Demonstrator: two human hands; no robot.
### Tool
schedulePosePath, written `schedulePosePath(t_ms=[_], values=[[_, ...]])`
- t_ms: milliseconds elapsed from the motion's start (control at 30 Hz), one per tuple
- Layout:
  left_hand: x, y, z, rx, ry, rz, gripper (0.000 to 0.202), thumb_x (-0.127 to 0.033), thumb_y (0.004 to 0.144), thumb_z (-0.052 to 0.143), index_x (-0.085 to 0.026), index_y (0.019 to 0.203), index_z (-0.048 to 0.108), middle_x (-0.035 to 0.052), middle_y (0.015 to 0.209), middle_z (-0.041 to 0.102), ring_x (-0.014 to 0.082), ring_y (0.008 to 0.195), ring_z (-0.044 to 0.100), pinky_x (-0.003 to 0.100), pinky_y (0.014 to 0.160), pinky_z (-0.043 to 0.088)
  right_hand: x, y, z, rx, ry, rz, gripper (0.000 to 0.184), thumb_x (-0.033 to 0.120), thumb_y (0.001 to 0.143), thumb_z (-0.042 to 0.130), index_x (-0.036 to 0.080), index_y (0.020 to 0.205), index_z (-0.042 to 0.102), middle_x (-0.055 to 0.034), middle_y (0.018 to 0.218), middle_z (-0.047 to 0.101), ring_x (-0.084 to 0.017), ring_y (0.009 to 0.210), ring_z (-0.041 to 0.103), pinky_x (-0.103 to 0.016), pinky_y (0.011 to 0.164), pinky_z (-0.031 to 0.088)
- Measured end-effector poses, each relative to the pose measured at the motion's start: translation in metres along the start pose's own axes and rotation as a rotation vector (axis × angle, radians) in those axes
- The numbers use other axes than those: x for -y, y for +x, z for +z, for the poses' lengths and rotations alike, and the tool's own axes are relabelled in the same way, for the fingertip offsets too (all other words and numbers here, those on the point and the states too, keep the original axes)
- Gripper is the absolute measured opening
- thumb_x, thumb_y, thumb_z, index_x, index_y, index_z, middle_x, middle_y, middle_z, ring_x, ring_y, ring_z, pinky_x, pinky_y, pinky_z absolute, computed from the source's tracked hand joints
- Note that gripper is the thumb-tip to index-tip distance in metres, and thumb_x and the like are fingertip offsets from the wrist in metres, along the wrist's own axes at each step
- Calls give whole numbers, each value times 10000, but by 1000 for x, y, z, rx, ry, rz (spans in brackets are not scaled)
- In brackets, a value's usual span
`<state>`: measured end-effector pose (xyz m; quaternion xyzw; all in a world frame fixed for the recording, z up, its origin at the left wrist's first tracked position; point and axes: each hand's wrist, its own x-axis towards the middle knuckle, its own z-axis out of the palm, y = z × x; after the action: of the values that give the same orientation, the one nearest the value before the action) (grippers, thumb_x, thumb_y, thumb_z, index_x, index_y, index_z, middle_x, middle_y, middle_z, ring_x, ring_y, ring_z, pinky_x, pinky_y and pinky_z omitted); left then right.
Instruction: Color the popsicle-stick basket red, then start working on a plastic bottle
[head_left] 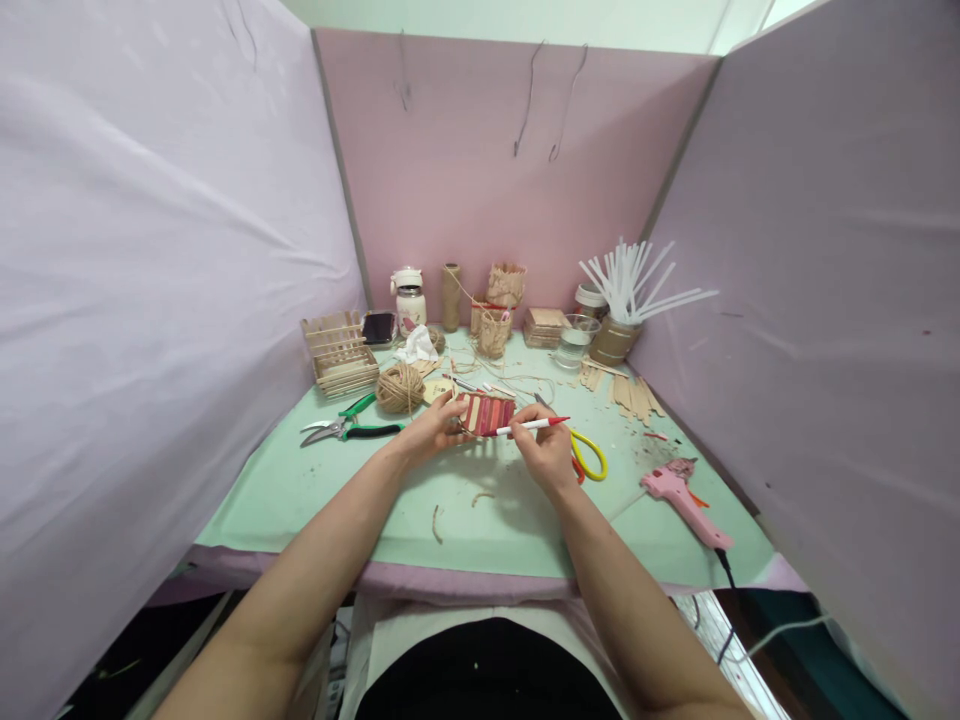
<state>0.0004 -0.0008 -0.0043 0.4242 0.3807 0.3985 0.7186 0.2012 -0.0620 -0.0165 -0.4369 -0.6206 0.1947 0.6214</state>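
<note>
My left hand (435, 425) grips the left end of a small panel of craft sticks (489, 412), striped in red, orange and cream, held a little above the table. A white marker with a red end (532, 425) is pinched in my right hand (544, 452), its tip at the panel's lower right edge. The marker's exact contact with the panel is too small to tell. Under and beside my right hand lie scissors with yellow and red handles (590, 456). Green-and-black pruning shears (351, 422) rest left of my left hand, with a ball of jute twine (400, 387) behind them.
A pink glue gun (686, 497) with its cord lies at the right. Along the back stand a stick basket (341, 355), a bottle (409, 302), a water cup (574, 343) and a pot of white glue sticks (615, 342). Loose wooden sticks (634, 395) lie at the back right.
</note>
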Motion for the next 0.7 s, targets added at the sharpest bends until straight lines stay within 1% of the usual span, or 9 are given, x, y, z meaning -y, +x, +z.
schedulePosePath(t_ms=[200,300,500,600,700], values=[[0,0,0,6,-10,0,829,-443,657,978,-214,1347,581,161,1291,708,246,991,731,376,857,616,0,0,0,-16,-1,6,162,337,837,629,247,705,654,-10,680,652,-207,715,602,-337,680,441],[0,0,0,6,-7,1,831,-443,652,980,-215,1343,581,156,1274,713,241,975,731,371,850,613,0,0,0,-7,-4,6,166,343,838,632,250,703,657,-11,679,648,-211,720,600,-340,681,441],[-1,-1,1,5,-4,1,806,-434,681,960,-222,1359,580,166,1316,706,245,995,729,364,846,612,0,0,0,-4,-1,7,164,339,848,633,252,712,662,-14,685,649,-216,734,605,-342,684,446],[-2,-2,2,1,-6,-3,829,-433,666,972,-225,1363,573,170,1349,695,232,976,726,349,830,612,-1,0,0,-8,-2,6,166,340,845,634,251,708,662,-17,689,655,-219,739,607,-343,683,449],[-2,-2,2,5,-5,-1,834,-441,661,975,-223,1358,574,172,1344,697,231,970,726,344,823,606,-1,0,-1,-5,-5,5,169,339,843,633,251,701,659,-17,688,655,-216,734,603,-340,680,445]])
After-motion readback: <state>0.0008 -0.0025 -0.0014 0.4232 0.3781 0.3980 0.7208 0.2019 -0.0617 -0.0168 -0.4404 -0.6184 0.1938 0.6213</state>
